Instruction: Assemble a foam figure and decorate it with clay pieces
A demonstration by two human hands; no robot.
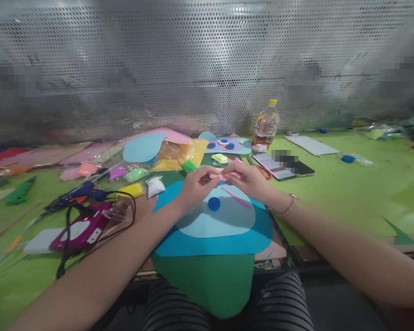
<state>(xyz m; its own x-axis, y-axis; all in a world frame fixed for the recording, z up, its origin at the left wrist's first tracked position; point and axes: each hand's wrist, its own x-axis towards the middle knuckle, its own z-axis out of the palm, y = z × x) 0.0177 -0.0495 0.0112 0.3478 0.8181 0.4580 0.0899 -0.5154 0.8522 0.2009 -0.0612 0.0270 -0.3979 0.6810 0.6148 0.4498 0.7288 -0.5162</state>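
Note:
My left hand (200, 184) and my right hand (245, 178) meet over the work, fingertips pinched together on a small pink piece of soft clay (222, 178). The fingers cover part of it. Below them lies a light blue rounded paper shape (193, 223) on a darker blue one (210, 247), which rests on a green paper sheet (207, 280) hanging past the table edge over my knees. A dark blue bottle cap (214, 203) sits on the light blue paper. Just right of it is a thin pink tool (237, 198) with a wider end.
Left are a blue glue gun (74, 194), a purple power strip (83, 230) with black cable, and bagged clay such as a white packet (155, 186). Right are phones (274, 165), red-handled scissors (264, 172) and a bottle (266, 124). A perforated metal panel (207, 59) stands behind.

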